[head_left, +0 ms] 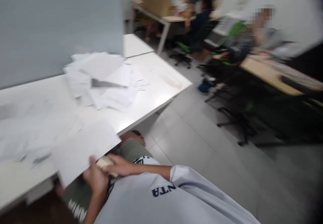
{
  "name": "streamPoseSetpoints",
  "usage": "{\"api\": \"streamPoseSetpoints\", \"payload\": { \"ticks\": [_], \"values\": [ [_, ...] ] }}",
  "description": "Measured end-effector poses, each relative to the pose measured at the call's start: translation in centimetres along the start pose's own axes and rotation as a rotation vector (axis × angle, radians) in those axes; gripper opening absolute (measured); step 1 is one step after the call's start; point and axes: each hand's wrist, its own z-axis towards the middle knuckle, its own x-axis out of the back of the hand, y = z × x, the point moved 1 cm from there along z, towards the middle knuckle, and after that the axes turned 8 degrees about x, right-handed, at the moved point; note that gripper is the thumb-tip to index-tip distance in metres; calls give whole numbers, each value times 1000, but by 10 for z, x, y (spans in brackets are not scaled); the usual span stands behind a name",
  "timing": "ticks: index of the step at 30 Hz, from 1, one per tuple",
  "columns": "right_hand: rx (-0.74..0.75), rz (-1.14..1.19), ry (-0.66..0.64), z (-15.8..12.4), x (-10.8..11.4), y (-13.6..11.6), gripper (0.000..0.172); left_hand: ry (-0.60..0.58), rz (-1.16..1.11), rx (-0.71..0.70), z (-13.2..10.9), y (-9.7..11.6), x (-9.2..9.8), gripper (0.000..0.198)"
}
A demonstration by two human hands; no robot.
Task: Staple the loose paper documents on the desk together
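A white sheet of paper [83, 146] juts over the front edge of the desk toward my lap. My left hand [96, 177] is closed at the sheet's near edge, with its thumb on top of the paper. Beside it, my right hand [120, 166] grips a small cream-coloured, block-shaped object [105, 162]. That object touches or nearly touches my left fingers; blur hides its exact kind. Farther back on the desk lies a messy pile of papers [106, 67], with a dark grey wedge shape showing among the sheets.
The white desk [161, 72] ends at a corner on the right. A grey partition [60, 25] stands behind it. More papers [30, 129] cover the left side. Across the tiled floor [186, 136], two people sit near other desks, with wheeled chairs [234, 123] around.
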Motion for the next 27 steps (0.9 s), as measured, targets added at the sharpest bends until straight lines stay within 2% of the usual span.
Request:
{"api": "streamPoseSetpoints", "payload": {
  "ticks": [2,3,7,11,14,16,20,27],
  "values": [
    [-42,159,-130,-10,-2,2,46,246,-147,63,-15,-10,22,44],
    [-75,229,-152,-13,-2,3,48,297,-211,87,-18,-13,26,45],
    [-196,406,-225,-20,-4,4,48,194,-269,129,-16,-22,24,44],
    [-227,452,-245,-28,-5,-6,43,141,-279,112,-23,-24,24,41],
    [-269,469,-209,-29,-7,-11,44,99,-294,166,-27,-27,28,43],
    [-296,505,-162,-27,-9,-13,48,82,-333,141,-25,-29,31,42],
    [-288,562,-130,-24,-11,-17,47,64,-377,63,-21,-29,33,36],
    [-219,567,-146,-17,-9,-15,40,136,-305,79,-16,-20,37,29]
  ]
}}
